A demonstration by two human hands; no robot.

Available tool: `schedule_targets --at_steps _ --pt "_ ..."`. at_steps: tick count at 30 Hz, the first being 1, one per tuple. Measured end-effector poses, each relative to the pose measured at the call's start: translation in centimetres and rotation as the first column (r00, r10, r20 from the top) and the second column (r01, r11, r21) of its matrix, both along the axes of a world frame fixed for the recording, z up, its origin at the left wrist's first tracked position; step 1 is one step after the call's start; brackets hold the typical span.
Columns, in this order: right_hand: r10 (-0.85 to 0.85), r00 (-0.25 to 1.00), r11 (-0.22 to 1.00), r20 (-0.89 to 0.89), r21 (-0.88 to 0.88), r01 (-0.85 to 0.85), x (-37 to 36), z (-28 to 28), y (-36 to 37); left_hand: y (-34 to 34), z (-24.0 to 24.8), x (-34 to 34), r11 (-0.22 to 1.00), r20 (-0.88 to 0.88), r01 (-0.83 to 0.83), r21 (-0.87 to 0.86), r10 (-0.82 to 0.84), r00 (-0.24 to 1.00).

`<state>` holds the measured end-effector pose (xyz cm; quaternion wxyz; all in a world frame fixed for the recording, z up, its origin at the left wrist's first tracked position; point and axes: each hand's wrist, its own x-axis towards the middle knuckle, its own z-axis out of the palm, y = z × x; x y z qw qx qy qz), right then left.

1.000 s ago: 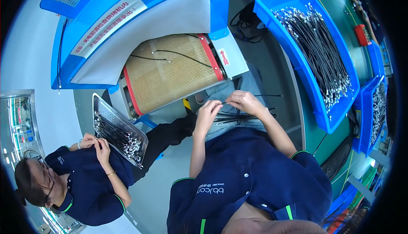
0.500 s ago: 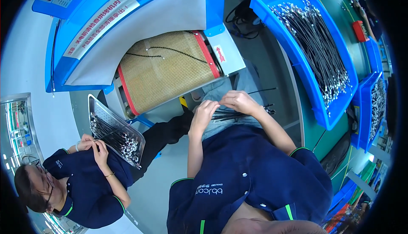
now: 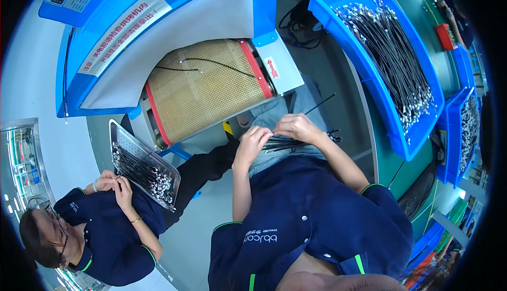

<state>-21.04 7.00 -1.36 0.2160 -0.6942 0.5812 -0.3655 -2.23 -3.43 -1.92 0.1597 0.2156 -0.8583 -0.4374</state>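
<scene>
One cable (image 3: 320,104), red-lettered label (image 3: 121,33)

We look steeply down from the wearer's head through the left of two side-by-side fisheye cameras, with our left matching the wearer's. The dark blue shirt (image 3: 322,201) looms closest along the lower edge; the left hand (image 3: 252,142) and right hand (image 3: 300,128) lie near mid-frame. Our wide reach takes in a mesh belt (image 3: 211,93) above, a co-worker (image 3: 119,233) at left and a green bench (image 3: 442,66) at right, straight edges bowing toward the dark rim.
</scene>
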Motion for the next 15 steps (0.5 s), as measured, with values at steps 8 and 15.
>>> schedule_targets --at_steps 8,15 --pt "-0.003 0.992 0.999 0.123 -0.045 0.008 0.36 -0.51 0.33 0.33 0.93 -0.37 0.977 0.132 -0.033 0.209 0.005 0.991" --pt "-0.083 0.961 0.976 0.263 0.214 0.026 0.01 0.12 0.74 0.22 0.48 -0.04 0.991 -0.137 0.018 -0.133 -0.036 0.990"
